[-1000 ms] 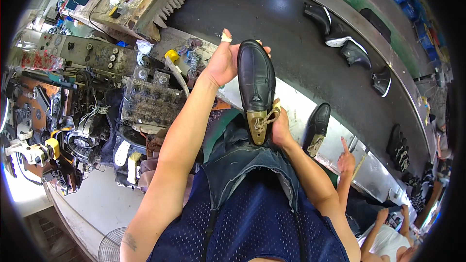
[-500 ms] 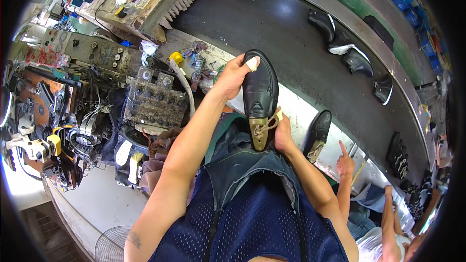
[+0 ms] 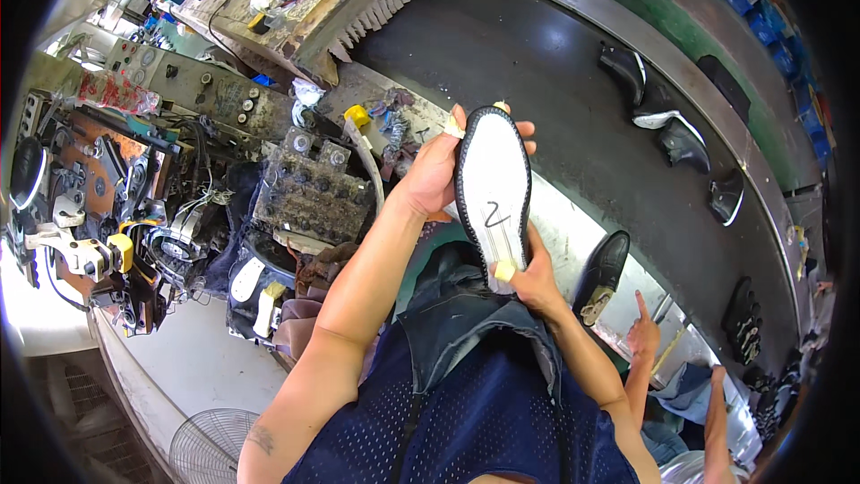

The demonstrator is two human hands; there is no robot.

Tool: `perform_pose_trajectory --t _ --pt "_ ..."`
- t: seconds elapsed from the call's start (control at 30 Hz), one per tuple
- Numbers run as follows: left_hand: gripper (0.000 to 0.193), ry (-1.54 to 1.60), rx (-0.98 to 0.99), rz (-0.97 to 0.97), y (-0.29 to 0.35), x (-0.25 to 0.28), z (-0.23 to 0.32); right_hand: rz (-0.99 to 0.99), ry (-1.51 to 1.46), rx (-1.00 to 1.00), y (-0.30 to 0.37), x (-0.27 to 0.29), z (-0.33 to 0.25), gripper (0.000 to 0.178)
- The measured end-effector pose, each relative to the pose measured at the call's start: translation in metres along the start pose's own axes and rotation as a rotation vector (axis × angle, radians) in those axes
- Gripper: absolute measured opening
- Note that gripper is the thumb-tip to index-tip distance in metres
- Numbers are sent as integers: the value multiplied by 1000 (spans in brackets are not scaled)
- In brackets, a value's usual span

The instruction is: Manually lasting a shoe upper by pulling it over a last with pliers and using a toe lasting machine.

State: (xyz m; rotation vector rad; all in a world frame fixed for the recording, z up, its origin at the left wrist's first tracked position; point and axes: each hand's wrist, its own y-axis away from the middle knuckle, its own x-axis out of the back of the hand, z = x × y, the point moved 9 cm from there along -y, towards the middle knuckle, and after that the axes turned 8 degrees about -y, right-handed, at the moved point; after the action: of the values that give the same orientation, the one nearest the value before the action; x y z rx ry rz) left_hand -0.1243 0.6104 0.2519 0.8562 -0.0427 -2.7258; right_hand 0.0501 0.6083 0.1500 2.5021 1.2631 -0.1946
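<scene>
A black leather shoe (image 3: 494, 161) on a last is held upside down in front of my chest, its white underside up and a dark stitched or pleated edge around it. A dark handwritten mark shows on the underside. My left hand (image 3: 436, 170) grips it near the toe, with fingertips showing beyond the far side. My right hand (image 3: 537, 280) holds the heel end, thumb on the underside. Pale yellow wraps cover some fingertips of both hands. To the right, a second black shoe (image 3: 609, 260) lies upper side up on the metal ledge (image 3: 564, 215).
Beyond the ledge runs a dark conveyor belt (image 3: 502, 45) with several black shoes (image 3: 685, 145) on its far side. At left stands a grimy machine (image 3: 313, 188) with cables. A co-worker's hand (image 3: 643, 336) points at the right. A wire fan (image 3: 215, 448) is at lower left.
The shoe has been turned over: its black upper and the tan last faced up before, and now the white underside does. Both hands have shifted their grip on it.
</scene>
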Motion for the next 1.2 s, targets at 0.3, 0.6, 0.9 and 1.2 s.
perform_pose_trajectory --t 0.3,0.6,0.9,1.2 --pt "75 -11 40 22 5 7 -13 -22 12 -4 -1 6 -1 105" --pt "46 17 -90 76 -1 -6 3 -27 -807 -365 -19 33 38 85" --pt "79 131 83 -34 -43 -5 -45 -122 -946 -431 -18 7 71 102" --pt "85 178 160 -54 -46 0 -71 62 -668 -133 -22 39 69 85"
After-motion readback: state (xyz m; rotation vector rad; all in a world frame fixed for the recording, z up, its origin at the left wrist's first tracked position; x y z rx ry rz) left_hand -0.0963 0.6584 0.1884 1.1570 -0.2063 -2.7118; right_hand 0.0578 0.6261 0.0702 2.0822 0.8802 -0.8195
